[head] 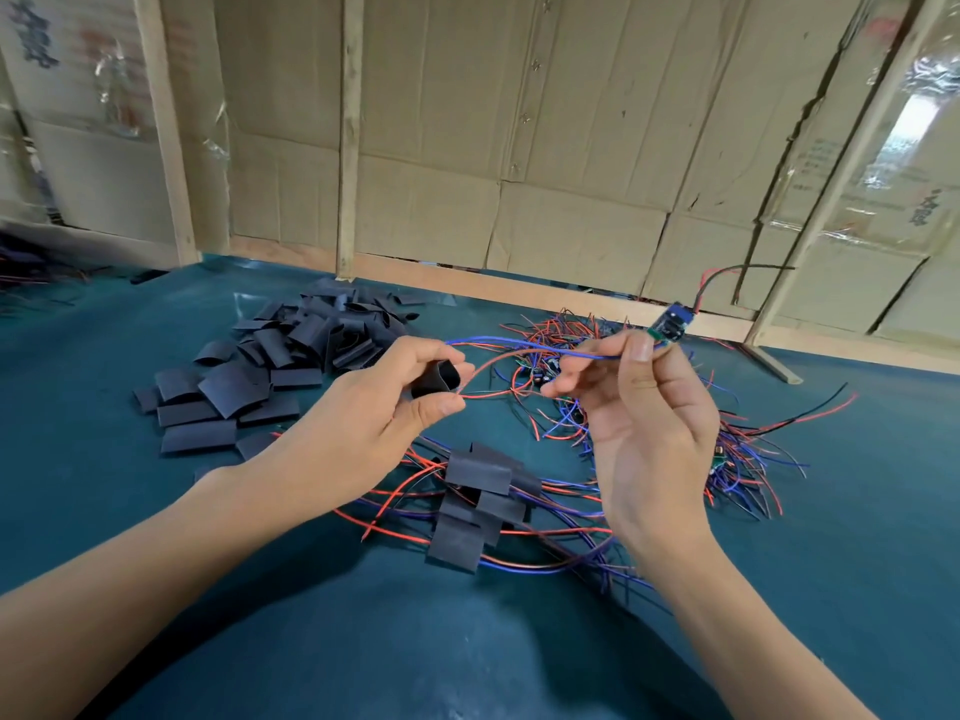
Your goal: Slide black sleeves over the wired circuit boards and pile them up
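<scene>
My left hand [384, 402] pinches one black sleeve [437, 380], squeezed open at its mouth. My right hand [644, 402] holds a small blue circuit board [672, 324] up by its end, fingers closed on its red and blue wires [511, 350], which arc across to the sleeve's opening. A loose heap of flat black sleeves [280, 361] lies at the left on the green table. In front of me sits a pile of sleeved boards [480, 504] with trailing wires. Bare wired boards [571, 366] are tangled behind and right of my right hand.
The green table top [467, 641] ends at a wooden rail [519, 293] with cardboard walls behind. Wooden posts [349, 137] stand at the back. More wires and dark pieces [31, 272] lie at the far left edge.
</scene>
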